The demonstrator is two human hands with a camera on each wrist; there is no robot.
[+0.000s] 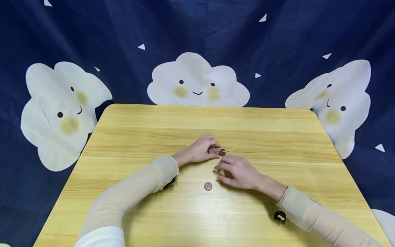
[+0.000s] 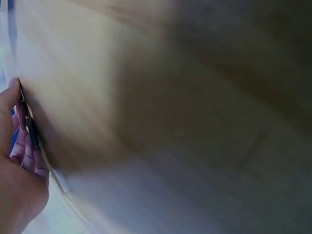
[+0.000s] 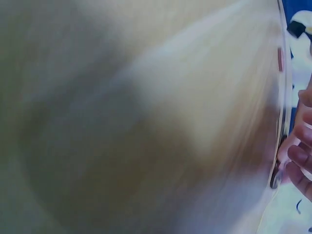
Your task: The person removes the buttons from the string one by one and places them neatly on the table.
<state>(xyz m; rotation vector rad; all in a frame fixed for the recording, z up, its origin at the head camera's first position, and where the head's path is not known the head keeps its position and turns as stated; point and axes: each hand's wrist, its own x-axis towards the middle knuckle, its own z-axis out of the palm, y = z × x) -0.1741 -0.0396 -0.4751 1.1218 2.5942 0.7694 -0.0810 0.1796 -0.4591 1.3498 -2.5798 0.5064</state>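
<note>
My left hand (image 1: 202, 149) rests on the wooden table (image 1: 129, 137) near its middle and pinches a small brown button (image 1: 222, 152). A thin yellow strand (image 1: 230, 149) sticks out to the right of the button. In the left wrist view the fingers (image 2: 22, 151) close on the dark button (image 2: 32, 132), with the strand (image 2: 54, 179) trailing below. My right hand (image 1: 239, 171) lies just in front, fingers loosely curled, its fingertips close under the button; I see nothing held in it. The right wrist view shows its fingers (image 3: 298, 157) at the frame's edge.
A second, pinkish button (image 1: 208, 186) lies flat on the table in front of both hands, also seen as the pink button (image 3: 280, 59). A dark blue cloth with white clouds (image 1: 197, 84) hangs behind the table. Both wrist views are heavily blurred.
</note>
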